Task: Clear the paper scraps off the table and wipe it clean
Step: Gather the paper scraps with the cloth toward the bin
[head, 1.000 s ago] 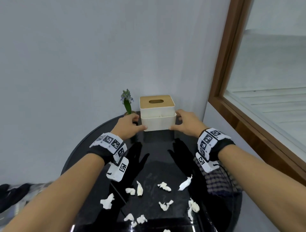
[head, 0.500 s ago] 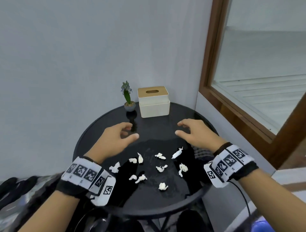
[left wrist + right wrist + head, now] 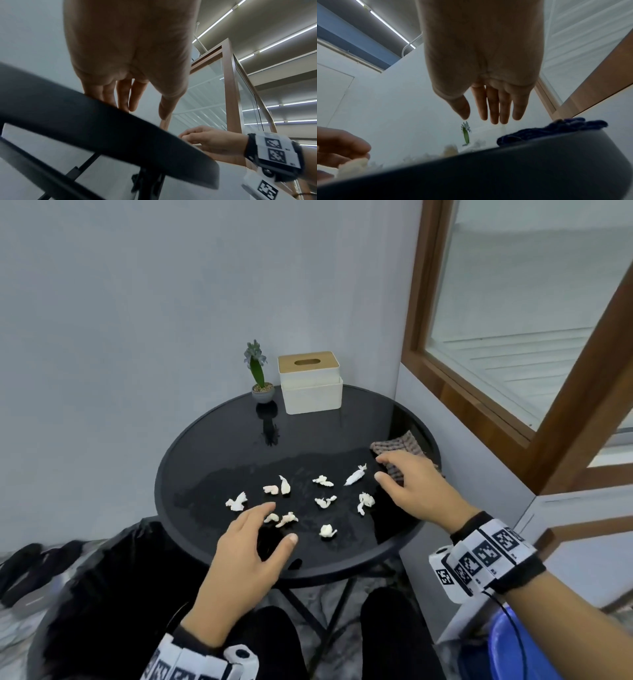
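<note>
Black glass tabletop (image 3: 212,446), round and glossy, strewn near its front edge with about a dozen white paper scraps (image 3: 323,501), none yet gathered. At left, dark sandals (image 3: 24,566) on the floor, apparently kicked aside. Over the near rim, left hand (image 3: 245,556) hovering low with fingers relaxed and apart, thumb spread, holding nothing, fingertips just beside the closest scraps — by the look of it, poised to sweep or pick them up. Toward the back, small potted plant (image 3: 259,378) and cream tissue box (image 3: 310,383) with wooden lid, side by side against the wall, likely pushed clear of the wiping area. At right, right hand (image 3: 416,491) likewise open and empty, fingers loosely bent above the near corner of a checked cloth (image 3: 399,445) lying at the table's right edge, handy for wiping once the scraps are gone; contact with the cloth impossible to tell. Farther right, wood-framed window (image 3: 479,392).
</note>
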A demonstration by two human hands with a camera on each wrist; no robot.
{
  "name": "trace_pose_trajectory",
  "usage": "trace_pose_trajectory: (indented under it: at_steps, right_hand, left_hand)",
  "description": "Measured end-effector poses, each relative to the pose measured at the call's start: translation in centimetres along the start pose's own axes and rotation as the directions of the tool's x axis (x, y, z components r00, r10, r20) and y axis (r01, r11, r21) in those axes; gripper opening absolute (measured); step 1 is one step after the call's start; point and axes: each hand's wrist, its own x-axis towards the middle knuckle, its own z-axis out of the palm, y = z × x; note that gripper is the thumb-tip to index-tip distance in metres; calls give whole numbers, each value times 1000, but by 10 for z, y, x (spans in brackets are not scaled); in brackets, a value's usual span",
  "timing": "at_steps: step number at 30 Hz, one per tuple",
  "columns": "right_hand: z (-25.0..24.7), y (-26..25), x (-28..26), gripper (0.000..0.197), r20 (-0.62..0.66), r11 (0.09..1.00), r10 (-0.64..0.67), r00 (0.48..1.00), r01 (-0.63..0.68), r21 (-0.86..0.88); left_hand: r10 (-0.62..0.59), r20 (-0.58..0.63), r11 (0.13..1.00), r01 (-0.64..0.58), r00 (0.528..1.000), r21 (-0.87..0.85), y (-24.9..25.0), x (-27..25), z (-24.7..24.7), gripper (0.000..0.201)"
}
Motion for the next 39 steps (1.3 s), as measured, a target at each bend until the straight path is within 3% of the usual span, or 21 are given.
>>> trace_pose_trajectory:
  at_steps: [4, 7, 13, 17, 22, 26, 35, 39]
  right_hand:
    - [7, 15, 8, 39, -56, 999, 16, 998, -19, -49]
    - [10, 29, 21, 42, -73, 992, 99, 992, -105, -74]
    - [19, 45, 38, 59, 28, 953, 180, 983, -167, -254]
    - [25, 44, 46, 58, 71, 941, 177, 982, -148, -303]
    - [30, 29, 48, 44, 135, 978, 44, 990, -15, -209]
    - [38, 16, 39, 36, 69, 993, -14, 998, 22, -114]
    - [52, -6, 13, 28, 3, 994, -34, 999, 33, 102]
    - [49, -14, 10, 22, -29, 950, 16, 999, -6, 311]
  left_hand:
    - [11, -23, 997, -9, 1000, 72, -1, -15, 16, 60]
    - [16, -44, 991, -10, 999, 134, -1, -22, 23, 66]
    - [38, -99, 973, -14, 994, 232, -4, -25, 32, 71]
    - [48, -104, 958, -16, 993, 286, -5, -26, 37, 68]
    - [44, -110, 955, -10, 993, 296, -4, -25, 40, 68]
    - [39, -111, 956, -5, 993, 295, -3, -25, 40, 70]
    - [31, -105, 951, 3, 994, 310, -1, -26, 41, 70]
    - [24, -98, 948, 8, 995, 318, 0, -27, 38, 71]
